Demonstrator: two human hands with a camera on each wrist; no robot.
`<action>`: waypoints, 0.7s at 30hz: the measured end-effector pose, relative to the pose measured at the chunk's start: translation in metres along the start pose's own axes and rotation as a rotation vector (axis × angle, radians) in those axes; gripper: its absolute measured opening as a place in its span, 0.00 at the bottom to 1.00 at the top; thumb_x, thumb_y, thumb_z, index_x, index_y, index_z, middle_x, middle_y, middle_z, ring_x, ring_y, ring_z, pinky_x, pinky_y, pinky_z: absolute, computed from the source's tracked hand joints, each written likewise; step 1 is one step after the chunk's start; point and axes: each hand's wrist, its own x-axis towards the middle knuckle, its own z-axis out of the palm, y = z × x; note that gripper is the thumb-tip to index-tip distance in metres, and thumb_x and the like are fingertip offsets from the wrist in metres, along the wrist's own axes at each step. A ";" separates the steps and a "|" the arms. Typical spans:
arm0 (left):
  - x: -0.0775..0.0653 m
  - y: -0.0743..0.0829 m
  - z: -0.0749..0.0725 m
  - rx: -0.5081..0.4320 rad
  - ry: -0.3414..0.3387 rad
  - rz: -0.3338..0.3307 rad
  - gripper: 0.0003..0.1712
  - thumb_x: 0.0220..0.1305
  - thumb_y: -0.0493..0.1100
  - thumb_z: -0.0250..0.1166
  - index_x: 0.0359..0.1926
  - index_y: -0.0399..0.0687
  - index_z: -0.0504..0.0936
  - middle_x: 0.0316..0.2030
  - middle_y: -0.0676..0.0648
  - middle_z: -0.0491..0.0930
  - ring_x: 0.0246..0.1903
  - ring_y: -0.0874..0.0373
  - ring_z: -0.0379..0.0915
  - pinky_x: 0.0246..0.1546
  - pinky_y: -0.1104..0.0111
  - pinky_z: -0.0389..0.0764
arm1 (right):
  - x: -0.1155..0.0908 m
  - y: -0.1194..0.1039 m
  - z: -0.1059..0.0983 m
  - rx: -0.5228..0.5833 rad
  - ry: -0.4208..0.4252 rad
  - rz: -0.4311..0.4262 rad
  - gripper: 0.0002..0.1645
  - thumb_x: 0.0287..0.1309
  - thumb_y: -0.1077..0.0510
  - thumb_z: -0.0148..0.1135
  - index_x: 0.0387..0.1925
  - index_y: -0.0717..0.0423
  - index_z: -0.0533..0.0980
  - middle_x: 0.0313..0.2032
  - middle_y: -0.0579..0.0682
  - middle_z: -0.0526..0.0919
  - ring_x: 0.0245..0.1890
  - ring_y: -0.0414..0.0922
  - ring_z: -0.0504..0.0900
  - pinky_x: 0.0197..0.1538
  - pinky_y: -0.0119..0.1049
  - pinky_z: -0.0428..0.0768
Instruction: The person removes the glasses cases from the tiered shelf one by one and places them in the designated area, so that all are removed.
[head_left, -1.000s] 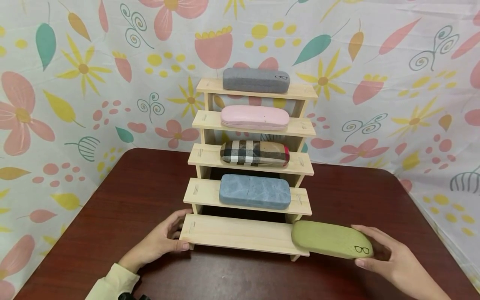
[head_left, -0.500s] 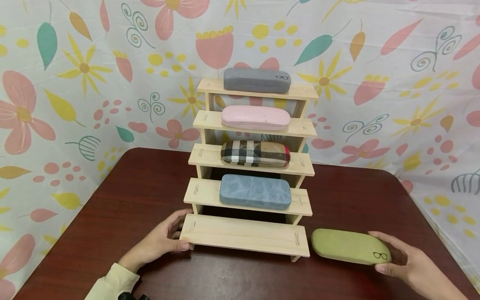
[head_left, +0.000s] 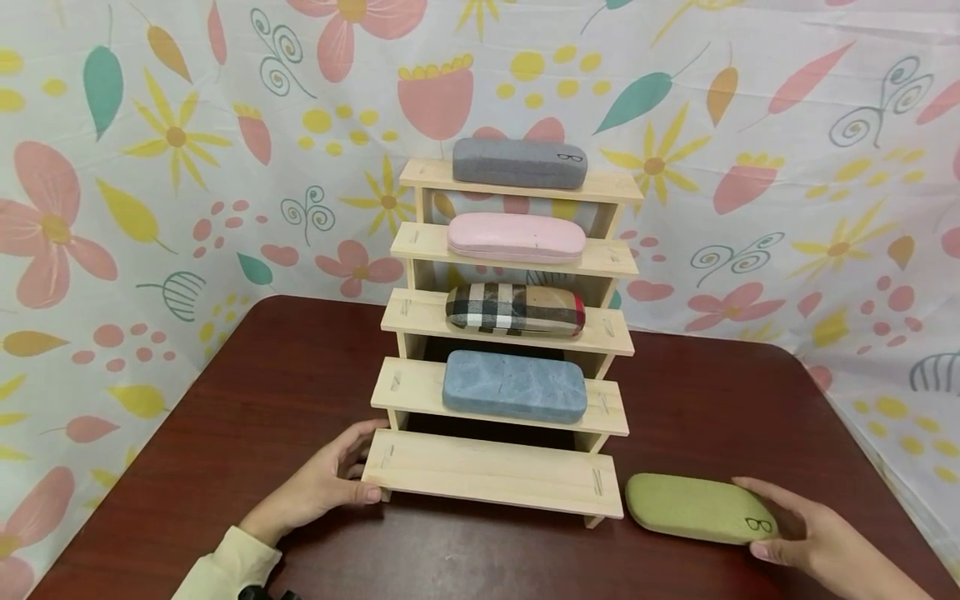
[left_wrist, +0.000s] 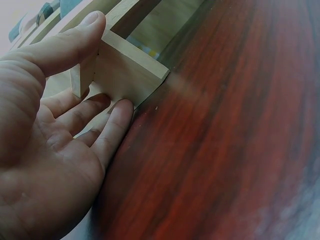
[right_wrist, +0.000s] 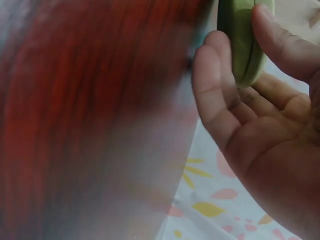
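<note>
My right hand [head_left: 810, 533] pinches the right end of a green glasses case [head_left: 697, 508] between thumb and fingers. The case, printed with small spectacles, is right of the bottom step; whether it touches the table I cannot tell. In the right wrist view the thumb lies on one side of the green case [right_wrist: 245, 40], fingers on the other. My left hand [head_left: 322, 479] grips the bottom left corner of a stepped wooden display rack [head_left: 487, 471]. Seen from the left wrist, the thumb is at the step's edge and fingers touch the side panel [left_wrist: 127, 75].
Higher steps hold a blue case [head_left: 513, 386], a plaid case [head_left: 516, 309], a pink case [head_left: 516, 237] and a grey case [head_left: 519, 162], one on each. The rack stands on a dark red-brown table [head_left: 465, 558] before a floral cloth [head_left: 330, 100].
The green glasses case has left the right end of the bottom step, moving right and then lower, held by my right hand. My left hand keeps its hold on the rack.
</note>
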 end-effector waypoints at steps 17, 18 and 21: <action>-0.001 0.003 0.001 -0.004 -0.001 -0.011 0.46 0.58 0.33 0.74 0.72 0.32 0.58 0.63 0.31 0.66 0.58 0.49 0.70 0.50 0.63 0.78 | 0.000 0.007 0.004 0.132 -0.034 -0.095 0.44 0.61 0.58 0.71 0.73 0.64 0.61 0.59 0.15 0.61 0.49 0.17 0.69 0.38 0.29 0.79; 0.000 0.003 0.001 -0.006 -0.002 -0.016 0.46 0.59 0.33 0.74 0.73 0.33 0.58 0.64 0.32 0.66 0.58 0.50 0.70 0.50 0.63 0.78 | -0.002 0.005 0.001 0.125 -0.045 -0.075 0.45 0.63 0.57 0.70 0.75 0.61 0.59 0.61 0.21 0.65 0.46 0.21 0.74 0.36 0.31 0.79; 0.000 0.004 0.001 -0.010 -0.001 -0.028 0.47 0.59 0.34 0.74 0.73 0.34 0.58 0.64 0.32 0.66 0.59 0.51 0.70 0.51 0.63 0.78 | -0.009 -0.003 -0.016 0.097 -0.055 0.022 0.48 0.68 0.56 0.65 0.80 0.34 0.49 0.45 0.42 0.82 0.28 0.36 0.79 0.28 0.34 0.74</action>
